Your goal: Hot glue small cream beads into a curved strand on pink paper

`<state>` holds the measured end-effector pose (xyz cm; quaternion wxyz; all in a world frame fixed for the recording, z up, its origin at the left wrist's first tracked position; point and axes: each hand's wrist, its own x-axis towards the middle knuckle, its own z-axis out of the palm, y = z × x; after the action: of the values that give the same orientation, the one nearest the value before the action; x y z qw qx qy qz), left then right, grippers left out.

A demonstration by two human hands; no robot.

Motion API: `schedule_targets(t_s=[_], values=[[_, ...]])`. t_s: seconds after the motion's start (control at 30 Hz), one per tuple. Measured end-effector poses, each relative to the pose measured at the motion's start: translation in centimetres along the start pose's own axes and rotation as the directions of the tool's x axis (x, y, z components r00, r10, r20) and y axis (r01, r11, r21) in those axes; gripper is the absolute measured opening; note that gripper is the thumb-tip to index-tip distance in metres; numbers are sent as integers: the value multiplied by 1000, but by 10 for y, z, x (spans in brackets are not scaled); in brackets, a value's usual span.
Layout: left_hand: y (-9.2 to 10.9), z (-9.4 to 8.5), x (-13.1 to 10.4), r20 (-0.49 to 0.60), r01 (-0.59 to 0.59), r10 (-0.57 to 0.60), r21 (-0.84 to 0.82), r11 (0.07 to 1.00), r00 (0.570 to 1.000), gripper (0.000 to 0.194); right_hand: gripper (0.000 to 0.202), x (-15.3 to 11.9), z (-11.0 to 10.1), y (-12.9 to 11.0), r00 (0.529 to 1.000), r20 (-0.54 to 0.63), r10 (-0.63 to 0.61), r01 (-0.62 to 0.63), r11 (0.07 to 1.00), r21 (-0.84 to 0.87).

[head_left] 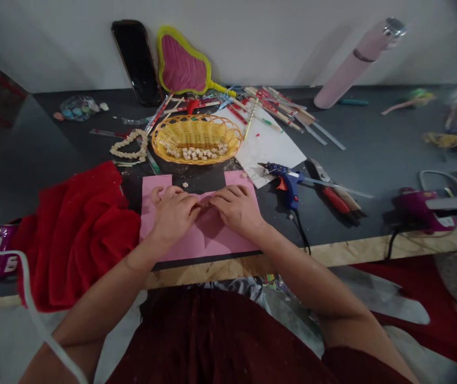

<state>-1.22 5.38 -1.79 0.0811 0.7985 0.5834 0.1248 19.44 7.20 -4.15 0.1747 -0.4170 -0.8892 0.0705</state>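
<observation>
My left hand [175, 212] and my right hand [237, 209] meet over a pink paper sheet [228, 240] with a cut-out at its far edge. Both are closed, thumbs and fingertips pinched together at the middle; whatever they hold is small and mostly hidden. Just beyond the paper is a yellow woven basket [196, 130] with several small pale pieces [196, 153] in it. One loose pale piece [185, 184] lies near my left fingers. To the left of the basket rests a heart-shaped outline [121, 143] of similar pieces.
A blue glue gun [290, 186] and red-handled pliers [332, 194] lie to the right, a red cloth [80, 229] to the left. Behind are glue sticks [276, 109], a white sheet [270, 149], a phone [137, 61], a yellow-rimmed hand fan [184, 61] and a pink bottle [352, 66].
</observation>
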Motion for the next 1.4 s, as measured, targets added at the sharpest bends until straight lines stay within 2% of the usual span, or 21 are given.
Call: schedule_targets(t_s=[0.27,0.6,1.1,1.4], values=[[-5,-3,-1,16,-28,29,-62,998,999,19,32,0,0,1,1000,15,6,-6,1000,10],[-3,3,0,-10,-37,37,-10,999,999,25,30,0,1,1,1000,-4,-3,3,1000,0],[-3,11,-2,-60,-64,65,12,998,996,22,31,-1,2,0,1000,-17,3,-3,1000,-5],[-2,13,-3,-83,-70,71,13,997,994,22,31,-1,-2,-1,1000,15,13,-13,1000,15]])
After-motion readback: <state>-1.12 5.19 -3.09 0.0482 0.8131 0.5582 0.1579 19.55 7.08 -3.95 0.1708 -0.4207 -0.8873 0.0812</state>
